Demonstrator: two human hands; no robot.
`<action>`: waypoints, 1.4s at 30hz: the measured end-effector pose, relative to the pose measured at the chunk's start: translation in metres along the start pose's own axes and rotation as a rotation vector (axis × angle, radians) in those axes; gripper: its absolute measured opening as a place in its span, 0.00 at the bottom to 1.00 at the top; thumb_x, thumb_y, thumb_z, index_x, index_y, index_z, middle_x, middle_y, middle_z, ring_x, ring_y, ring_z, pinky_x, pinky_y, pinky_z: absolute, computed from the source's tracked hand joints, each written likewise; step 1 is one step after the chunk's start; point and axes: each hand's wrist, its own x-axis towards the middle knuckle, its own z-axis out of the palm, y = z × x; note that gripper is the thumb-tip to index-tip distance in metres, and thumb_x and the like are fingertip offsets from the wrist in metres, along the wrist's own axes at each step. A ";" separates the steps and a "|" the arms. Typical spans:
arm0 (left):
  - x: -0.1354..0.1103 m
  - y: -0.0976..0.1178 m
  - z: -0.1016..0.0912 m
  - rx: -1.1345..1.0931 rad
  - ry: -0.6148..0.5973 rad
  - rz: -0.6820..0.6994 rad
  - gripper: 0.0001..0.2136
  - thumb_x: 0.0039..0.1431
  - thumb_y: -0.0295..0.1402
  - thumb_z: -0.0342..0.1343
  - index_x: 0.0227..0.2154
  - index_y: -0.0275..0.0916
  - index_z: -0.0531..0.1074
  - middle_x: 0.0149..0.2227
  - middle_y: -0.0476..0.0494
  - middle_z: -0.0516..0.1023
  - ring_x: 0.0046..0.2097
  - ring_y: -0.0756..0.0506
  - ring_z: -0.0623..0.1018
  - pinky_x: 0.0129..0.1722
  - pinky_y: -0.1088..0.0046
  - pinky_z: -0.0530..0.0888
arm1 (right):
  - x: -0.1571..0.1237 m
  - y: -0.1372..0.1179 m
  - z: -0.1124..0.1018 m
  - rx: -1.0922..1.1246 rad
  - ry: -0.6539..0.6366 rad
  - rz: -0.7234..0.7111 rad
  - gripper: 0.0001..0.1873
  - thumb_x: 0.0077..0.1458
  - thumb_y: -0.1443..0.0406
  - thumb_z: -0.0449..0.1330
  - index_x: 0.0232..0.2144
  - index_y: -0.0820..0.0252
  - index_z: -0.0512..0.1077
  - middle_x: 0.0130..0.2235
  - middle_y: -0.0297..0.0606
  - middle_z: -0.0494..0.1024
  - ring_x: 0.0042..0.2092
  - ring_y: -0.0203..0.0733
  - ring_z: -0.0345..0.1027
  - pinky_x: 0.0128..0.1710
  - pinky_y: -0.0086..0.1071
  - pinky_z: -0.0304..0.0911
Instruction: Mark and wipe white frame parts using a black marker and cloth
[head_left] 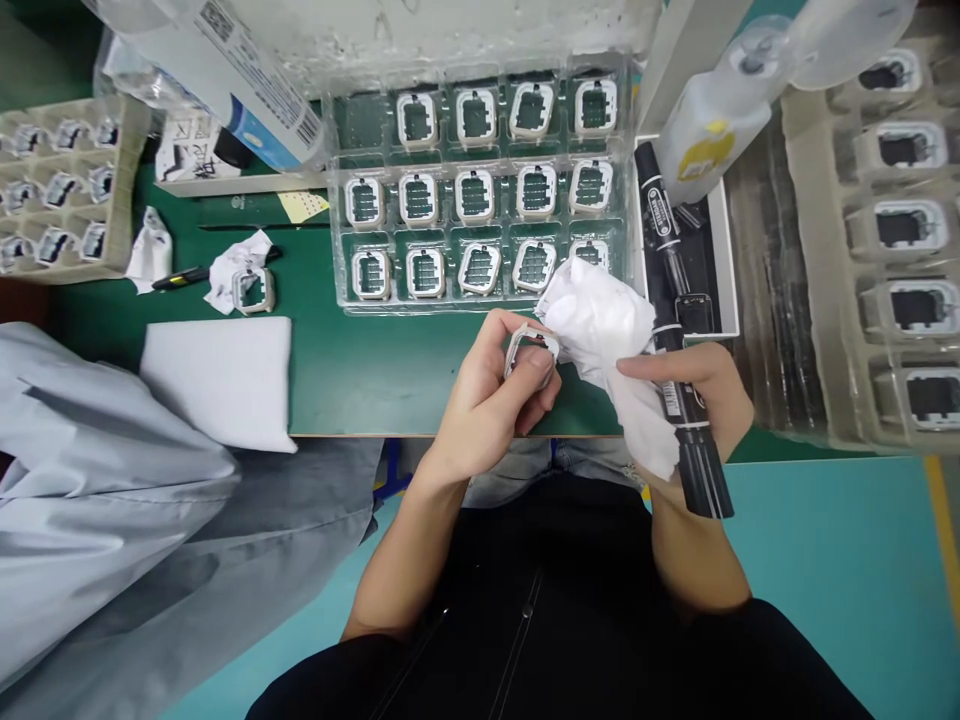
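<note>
My left hand [487, 395] is closed round a small beige frame part [531, 350], thumb on its edge, held just above the table's front edge. My right hand [701, 385] grips a crumpled white cloth [604, 320] together with a black marker [679, 340] that points away from me; the cloth touches the frame part. Just beyond my hands lies a clear plastic tray [480, 190] with several identical frame parts in rows of pockets.
A white foam pad [221, 380] lies on the green table [352, 360] at left, with a loose frame part [253, 290], cloth scraps and a pen behind it. More part trays stand at far left [56, 190] and right [892, 230]. Bottles [225, 70] sit at back. A grey-sleeved person [97, 500] is at left.
</note>
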 end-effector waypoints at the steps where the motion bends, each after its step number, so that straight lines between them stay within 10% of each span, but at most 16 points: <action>1: 0.000 0.000 0.000 0.003 -0.002 -0.016 0.15 0.77 0.45 0.64 0.46 0.47 0.64 0.26 0.58 0.75 0.18 0.54 0.62 0.16 0.78 0.56 | 0.001 -0.002 0.001 -0.018 0.006 -0.015 0.16 0.68 0.43 0.66 0.48 0.37 0.86 0.39 0.38 0.86 0.36 0.55 0.79 0.36 0.49 0.71; 8: -0.002 -0.002 0.000 0.034 0.014 -0.025 0.14 0.79 0.46 0.63 0.49 0.48 0.64 0.26 0.58 0.75 0.17 0.54 0.62 0.16 0.76 0.55 | 0.006 -0.008 0.003 -0.111 0.019 -0.057 0.15 0.68 0.44 0.68 0.47 0.40 0.86 0.33 0.36 0.80 0.28 0.47 0.66 0.29 0.44 0.57; 21: -0.004 -0.013 0.006 0.338 0.049 0.055 0.08 0.81 0.43 0.60 0.50 0.47 0.70 0.33 0.51 0.71 0.30 0.48 0.67 0.30 0.71 0.68 | 0.005 -0.007 0.006 -0.187 0.035 -0.111 0.10 0.68 0.49 0.70 0.45 0.42 0.85 0.33 0.36 0.80 0.31 0.49 0.70 0.26 0.45 0.58; 42: -0.006 -0.010 0.001 0.667 -0.049 0.300 0.05 0.83 0.34 0.55 0.56 0.48 0.68 0.29 0.53 0.68 0.27 0.46 0.67 0.32 0.67 0.62 | 0.006 -0.005 0.006 -0.048 -0.011 0.002 0.04 0.67 0.57 0.71 0.41 0.46 0.85 0.29 0.32 0.77 0.29 0.44 0.64 0.27 0.43 0.54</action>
